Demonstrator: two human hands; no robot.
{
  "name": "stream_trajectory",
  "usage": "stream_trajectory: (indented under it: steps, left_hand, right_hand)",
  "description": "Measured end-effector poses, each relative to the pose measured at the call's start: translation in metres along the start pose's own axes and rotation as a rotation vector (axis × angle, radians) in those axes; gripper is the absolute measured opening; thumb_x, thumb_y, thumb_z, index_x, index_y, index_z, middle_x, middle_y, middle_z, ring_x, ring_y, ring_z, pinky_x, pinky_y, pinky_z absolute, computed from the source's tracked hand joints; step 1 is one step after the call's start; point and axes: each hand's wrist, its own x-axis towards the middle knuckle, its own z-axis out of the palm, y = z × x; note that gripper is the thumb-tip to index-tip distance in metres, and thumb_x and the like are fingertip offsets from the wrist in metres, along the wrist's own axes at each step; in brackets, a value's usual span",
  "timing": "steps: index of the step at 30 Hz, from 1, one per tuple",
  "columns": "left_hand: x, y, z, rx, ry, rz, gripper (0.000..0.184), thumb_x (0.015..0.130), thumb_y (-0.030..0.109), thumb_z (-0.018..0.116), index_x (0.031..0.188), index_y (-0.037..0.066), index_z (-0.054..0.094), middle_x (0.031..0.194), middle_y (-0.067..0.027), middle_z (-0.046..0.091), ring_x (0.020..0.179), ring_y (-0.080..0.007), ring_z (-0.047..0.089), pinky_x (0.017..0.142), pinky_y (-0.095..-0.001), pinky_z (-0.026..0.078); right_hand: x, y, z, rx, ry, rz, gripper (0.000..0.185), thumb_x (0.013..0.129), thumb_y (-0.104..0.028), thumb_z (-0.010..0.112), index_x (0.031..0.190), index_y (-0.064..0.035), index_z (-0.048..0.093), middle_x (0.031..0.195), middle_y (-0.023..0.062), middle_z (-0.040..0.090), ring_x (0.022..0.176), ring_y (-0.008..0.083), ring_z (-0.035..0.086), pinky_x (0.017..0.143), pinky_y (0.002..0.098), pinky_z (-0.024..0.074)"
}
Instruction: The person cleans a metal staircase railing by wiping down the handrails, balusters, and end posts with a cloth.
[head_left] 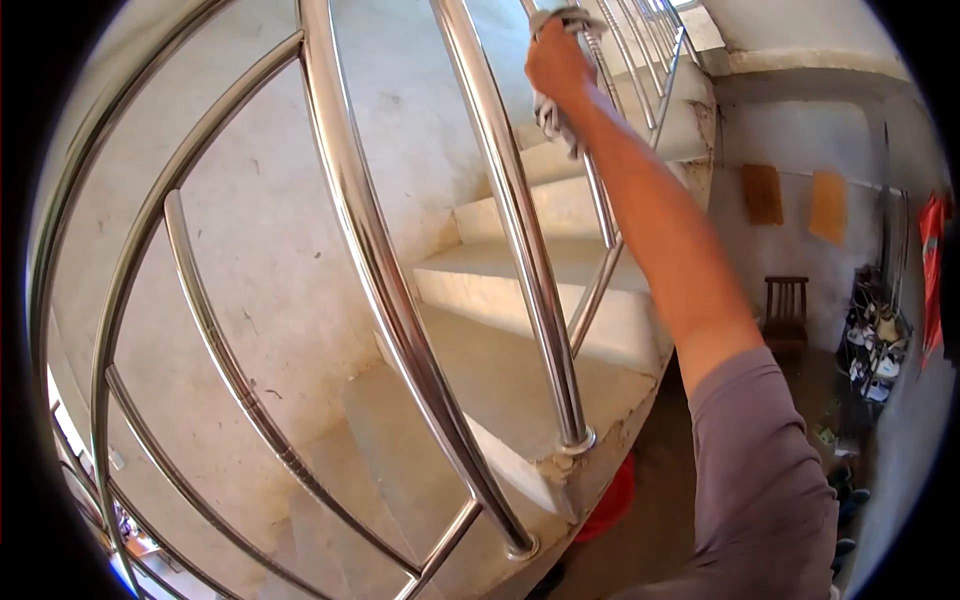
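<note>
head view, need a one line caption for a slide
A bare right hand holds a greyish cloth at a shiny metal stair railing, above worn concrete steps

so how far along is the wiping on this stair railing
The nearer posts look shiny, though I can't tell if they've been wiped. The right hand holds a cloth at an upper bar. Left, probably: that bar's lower part and the bars farther up.

Beyond concrete stairs [530,385], a wooden chair [786,298] stands by the wall [740,250].
</note>
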Motion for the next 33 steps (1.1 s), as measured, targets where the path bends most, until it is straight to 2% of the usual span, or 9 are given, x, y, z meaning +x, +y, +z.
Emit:
stream_trajectory:
  steps: [5,7,12,17,19,22,26,28,33]
  left_hand:
    - [0.043,-0.064,0.027,0.216,0.072,0.203,0.056,0.106,0.04,0.039,0.132,-0.007,0.053,0.135,-0.0273,0.053,0.126,-0.0377,0.049,0.108,-0.042,0.037]
    - [0.038,-0.045,0.04,0.043,0.057,-0.104,0.061,0.106,0.041,0.041,0.147,-0.004,0.038,0.152,-0.0266,0.036,0.141,-0.0365,0.035,0.118,-0.0397,0.027]
    - [0.046,-0.074,0.051,0.065,0.122,-0.013,0.062,0.106,0.041,0.041,0.147,-0.005,0.036,0.152,-0.0265,0.035,0.141,-0.037,0.035,0.117,-0.0404,0.029]
    - [0.06,-0.102,0.037,0.107,0.112,0.029,0.054,0.106,0.031,0.042,0.145,-0.005,0.037,0.151,-0.0253,0.036,0.142,-0.0359,0.034,0.118,-0.0392,0.029]
    - [0.085,-0.168,0.02,-0.846,-0.168,-0.129,0.047,0.105,0.019,0.042,0.146,-0.005,0.037,0.151,-0.0235,0.037,0.141,-0.0341,0.036,0.118,-0.0378,0.03]
    - [0.082,-0.167,0.053,-0.413,0.114,0.164,0.047,0.103,0.011,0.041,0.147,-0.004,0.035,0.151,-0.0217,0.037,0.139,-0.0321,0.038,0.118,-0.0363,0.031]
    - [0.081,-0.15,0.024,-0.825,-0.156,-0.178,0.046,0.104,0.011,0.041,0.147,-0.005,0.034,0.15,-0.0223,0.038,0.138,-0.0322,0.039,0.117,-0.0369,0.033]
    - [0.067,-0.139,0.046,-0.108,0.099,0.205,0.048,0.105,0.015,0.043,0.147,-0.005,0.034,0.149,-0.0233,0.039,0.138,-0.0324,0.039,0.115,-0.0376,0.034]
    - [0.05,-0.075,0.048,-0.096,0.125,-0.007,0.055,0.105,0.025,0.048,0.148,-0.006,0.032,0.15,-0.0244,0.038,0.137,-0.0334,0.04,0.114,-0.0396,0.036]
  right_hand:
    - [0.055,-0.007,0.013,0.174,0.012,0.007,0.052,0.085,-0.015,0.063,0.132,-0.007,0.042,0.112,0.0244,0.067,0.102,0.0436,0.065,0.089,0.0495,0.0517]
    - [0.076,0.012,0.028,0.281,-0.014,-0.077,0.056,0.084,-0.031,0.067,0.122,0.0076,0.052,0.12,0.0304,0.062,0.109,0.0448,0.063,0.092,0.0493,0.0512]
    - [0.007,0.049,-0.006,0.317,-0.113,-0.147,0.06,0.087,-0.046,0.062,0.116,0.0059,0.058,0.11,0.0301,0.066,0.106,0.044,0.064,0.092,0.0503,0.0497]
    - [-0.018,0.099,-0.055,0.043,0.242,-0.234,0.042,0.092,-0.042,0.061,0.109,-0.0045,0.055,0.106,0.0266,0.065,0.098,0.0473,0.062,0.082,0.0546,0.0502]
    - [-0.021,0.14,-0.018,0.041,0.178,-0.394,0.037,0.092,-0.032,0.061,0.115,-0.004,0.051,0.11,0.0295,0.061,0.098,0.0495,0.061,0.08,0.0555,0.0499]
    - [-0.066,0.151,-0.003,0.014,0.027,-0.188,0.047,0.091,-0.018,0.06,0.131,-0.0051,0.037,0.114,0.0363,0.056,0.101,0.0549,0.056,0.081,0.0576,0.0464]
    - [-0.118,0.162,-0.012,0.126,-0.006,-0.076,0.039,0.092,-0.018,0.058,0.124,-0.0017,0.043,0.112,0.0351,0.056,0.096,0.0561,0.055,0.084,0.0582,0.0436]
    - [-0.126,0.164,-0.011,0.059,0.097,-0.143,0.036,0.092,-0.017,0.057,0.121,0.0,0.046,0.109,0.0341,0.057,0.094,0.055,0.055,0.083,0.0574,0.0436]
    - [-0.168,0.163,-0.011,0.016,0.213,-0.073,0.029,0.092,-0.015,0.055,0.113,0.0046,0.051,0.102,0.0341,0.057,0.088,0.0521,0.054,0.081,0.0557,0.0434]
